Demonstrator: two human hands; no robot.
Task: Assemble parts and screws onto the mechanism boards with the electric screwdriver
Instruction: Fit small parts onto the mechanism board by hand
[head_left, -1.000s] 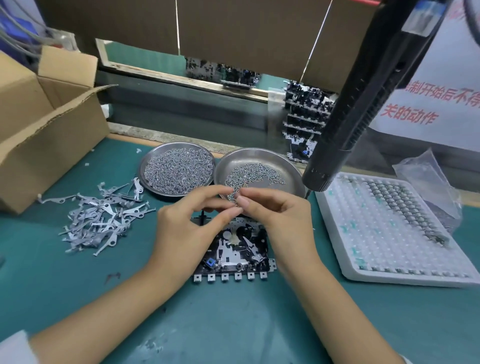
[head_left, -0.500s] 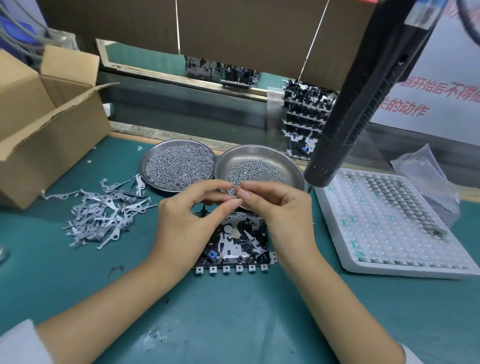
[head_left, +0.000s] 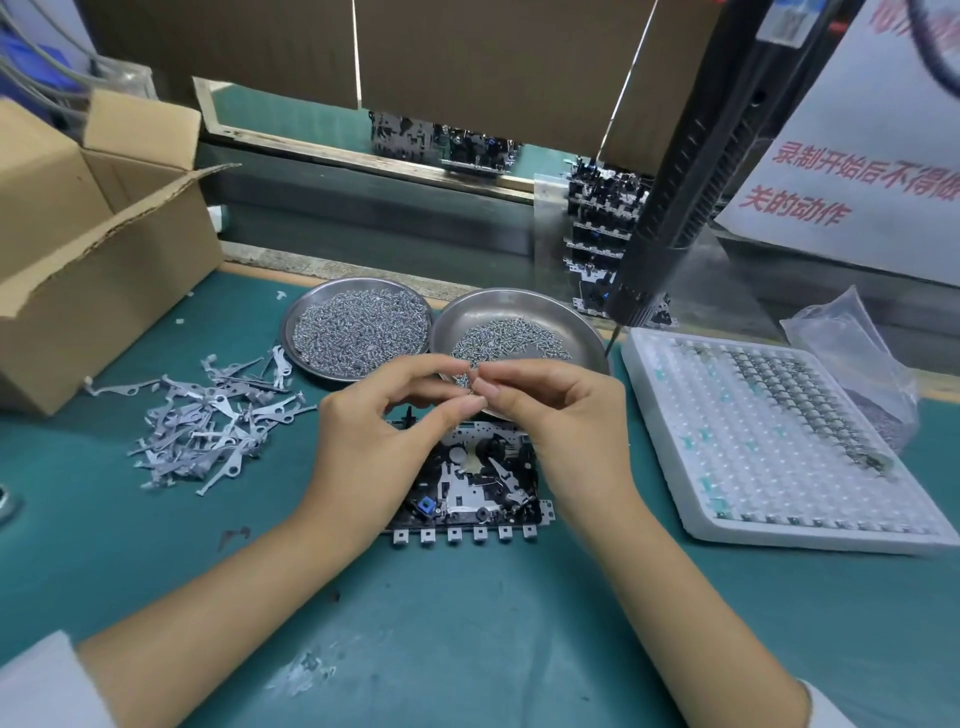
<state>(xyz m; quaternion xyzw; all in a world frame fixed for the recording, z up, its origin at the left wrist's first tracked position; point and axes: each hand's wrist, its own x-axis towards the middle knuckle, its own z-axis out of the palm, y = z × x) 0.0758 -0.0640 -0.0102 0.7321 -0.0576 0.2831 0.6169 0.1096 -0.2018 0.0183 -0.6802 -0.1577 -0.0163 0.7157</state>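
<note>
Hands barely moved since a second ago: left hand (head_left: 374, 436) and right hand (head_left: 561, 421) pinched small screws (head_left: 464, 382) at frame centre above mechanism board (head_left: 467, 483), electric screwdriver (head_left: 691, 171) hanging unused upper right—fastening not begun.

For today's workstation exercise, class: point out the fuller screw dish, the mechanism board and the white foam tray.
fuller screw dish (head_left: 291, 332): head view, on its bare left rim.
mechanism board (head_left: 470, 488): head view, on its metal middle between the wrists.
white foam tray (head_left: 779, 467): head view, on its dimpled top surface.
</note>
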